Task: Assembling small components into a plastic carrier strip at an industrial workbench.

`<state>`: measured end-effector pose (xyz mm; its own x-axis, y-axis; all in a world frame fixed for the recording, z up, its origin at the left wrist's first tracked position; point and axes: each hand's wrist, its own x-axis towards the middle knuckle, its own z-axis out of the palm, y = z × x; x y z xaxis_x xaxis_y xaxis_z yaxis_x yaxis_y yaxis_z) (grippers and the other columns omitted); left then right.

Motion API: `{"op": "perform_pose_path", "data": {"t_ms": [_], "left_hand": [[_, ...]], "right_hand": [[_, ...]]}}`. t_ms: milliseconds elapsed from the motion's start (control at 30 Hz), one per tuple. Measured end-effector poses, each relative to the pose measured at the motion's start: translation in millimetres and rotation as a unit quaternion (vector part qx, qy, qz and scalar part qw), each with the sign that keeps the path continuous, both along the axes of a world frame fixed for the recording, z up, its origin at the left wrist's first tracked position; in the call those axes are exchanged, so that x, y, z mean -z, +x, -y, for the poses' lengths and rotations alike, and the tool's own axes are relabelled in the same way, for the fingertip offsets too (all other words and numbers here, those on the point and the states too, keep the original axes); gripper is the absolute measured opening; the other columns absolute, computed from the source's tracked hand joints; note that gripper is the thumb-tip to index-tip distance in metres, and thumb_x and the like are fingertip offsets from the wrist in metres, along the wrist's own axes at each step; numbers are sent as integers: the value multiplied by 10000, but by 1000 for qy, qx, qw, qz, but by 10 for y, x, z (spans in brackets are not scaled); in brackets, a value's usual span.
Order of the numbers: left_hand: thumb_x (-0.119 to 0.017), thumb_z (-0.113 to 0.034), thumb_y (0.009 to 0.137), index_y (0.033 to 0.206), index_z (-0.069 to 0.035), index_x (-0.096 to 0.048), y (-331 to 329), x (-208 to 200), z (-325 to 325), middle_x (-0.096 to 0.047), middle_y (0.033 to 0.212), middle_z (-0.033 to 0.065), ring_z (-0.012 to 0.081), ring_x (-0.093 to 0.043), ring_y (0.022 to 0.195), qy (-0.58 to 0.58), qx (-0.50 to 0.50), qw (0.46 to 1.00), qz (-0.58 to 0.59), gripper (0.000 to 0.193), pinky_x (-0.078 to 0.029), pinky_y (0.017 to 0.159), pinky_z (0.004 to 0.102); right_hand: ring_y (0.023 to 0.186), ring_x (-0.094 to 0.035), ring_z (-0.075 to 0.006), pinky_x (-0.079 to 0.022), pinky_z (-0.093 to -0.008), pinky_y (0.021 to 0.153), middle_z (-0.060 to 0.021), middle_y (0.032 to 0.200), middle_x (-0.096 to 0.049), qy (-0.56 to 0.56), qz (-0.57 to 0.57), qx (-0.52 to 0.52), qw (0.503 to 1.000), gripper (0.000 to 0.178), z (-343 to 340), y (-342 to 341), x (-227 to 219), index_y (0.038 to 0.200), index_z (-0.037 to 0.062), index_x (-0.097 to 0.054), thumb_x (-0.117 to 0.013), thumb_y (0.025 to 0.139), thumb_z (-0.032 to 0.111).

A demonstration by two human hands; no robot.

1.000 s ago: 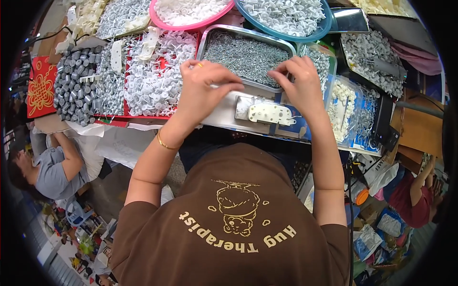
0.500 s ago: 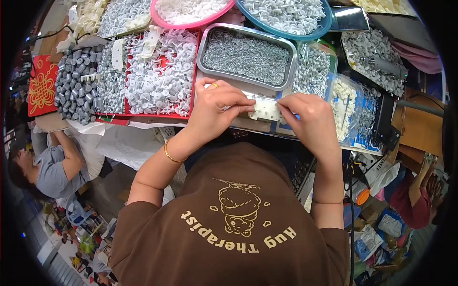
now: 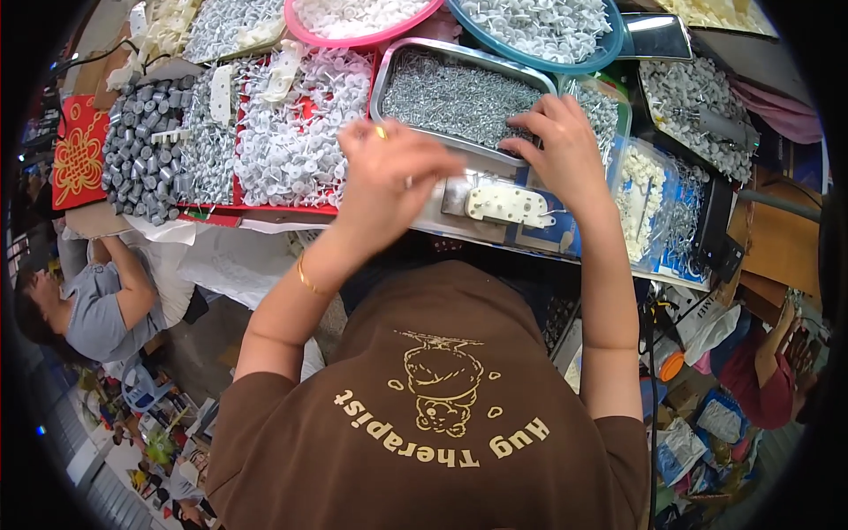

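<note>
Two hands by the tray (image 3: 382, 81) of metal pins (image 3: 455, 95), cream plastic piece (image 3: 519, 207) on the table just below

Right hand (image 3: 563, 146) at tray's right end, fingertips bunched narrow, cannot tell if holding a pin; left hand (image 3: 389, 172) motion-blurred, grip unclear; cream piece's left end meets metal block (image 3: 455, 196)

The way is open between the left hand (image 3: 393, 172) and the right hand (image 3: 563, 146), down to the cream plate (image 3: 511, 207). Just behind the plate, the metal tray (image 3: 488, 151) makes a little wall. The right arm (image 3: 607, 283) blocks one side. The left arm (image 3: 305, 291) and the full red tray (image 3: 283, 210) block the other.
</note>
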<state>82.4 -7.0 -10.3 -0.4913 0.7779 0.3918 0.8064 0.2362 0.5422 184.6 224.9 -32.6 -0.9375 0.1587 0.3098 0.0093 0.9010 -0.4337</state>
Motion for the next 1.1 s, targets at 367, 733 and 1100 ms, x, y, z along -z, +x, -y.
{"op": "perform_pose_path", "data": {"t_ms": [367,733,1100], "left_hand": [[-788,-225,787,768,-158,-721,-463,355,-389,-662,796,-27,207,-593,849,-74,-66,993,-70,96,-284,914,455],[-797,-188,794,881,-184,-698,9,-145,-251,-671,902,-58,159,-615,943,3,57,998,-15,132,-260,976,424],[-771,-171,760,887,-180,-705,403,-8,-260,-662,959,-78,142,-613,974,-4,145,986,-83,143,-273,1014,475]], "right_hand": [[842,-559,-282,-463,-392,776,-74,813,-634,-56,-4,19,998,90,32,4,39,866,54,-731,-768,813,118],[701,-651,-268,-498,-359,632,-107,791,-698,-51,34,79,995,88,300,619,-543,833,21,-725,-746,855,104],[709,-603,-315,-488,-419,657,-113,748,-582,32,60,62,996,158,418,745,-488,778,30,-592,-696,885,85]]}}
